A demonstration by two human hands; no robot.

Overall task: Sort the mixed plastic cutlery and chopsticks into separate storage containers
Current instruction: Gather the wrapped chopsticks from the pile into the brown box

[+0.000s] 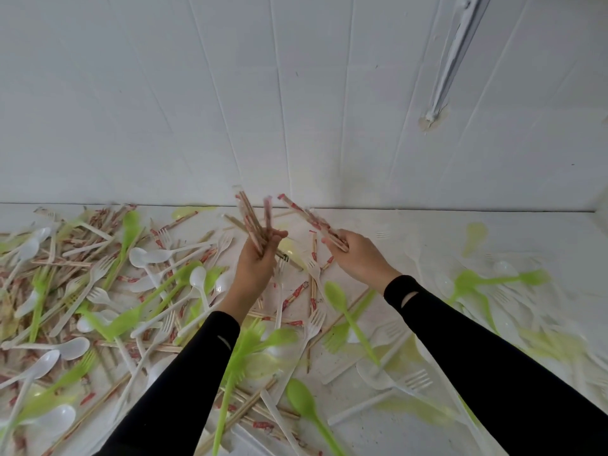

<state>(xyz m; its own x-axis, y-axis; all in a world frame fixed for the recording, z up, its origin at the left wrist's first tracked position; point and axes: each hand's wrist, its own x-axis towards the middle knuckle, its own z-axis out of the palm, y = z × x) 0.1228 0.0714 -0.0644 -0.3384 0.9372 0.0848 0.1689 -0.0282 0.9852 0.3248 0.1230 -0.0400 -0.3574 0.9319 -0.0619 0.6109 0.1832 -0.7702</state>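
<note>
In the left hand (258,263), fingers curled tight: a fanned bunch of thin wooden chopsticks in red-printed wrappers (251,218), gripped at the lower ends, tips splayed upward. In the right hand (357,256), clasped near one end: a single red-printed wrapped chopstick pair (307,215), slanting up toward the bunch but apart from it. Both held above the white tabletop (427,232), in front of a white panelled wall (197,93).

Strewn beneath and mostly to the left: more wrapped chopsticks, tangled with white plastic spoons (144,256), white plastic forks (314,324) and lime-green plastic spoons (335,299). No storage containers in view.

Probably very light and stiff, yet slick in the film and prone to sliding past one another. Best squared up first, ends level, then gripped around the middle rather than at one end, so as not to fan out or slip free. For loose sticks in the heap, better to lift by an exposed end, clear of crossing fork tines. For spoons and forks, by the handle; likely brittle under bending.
</note>
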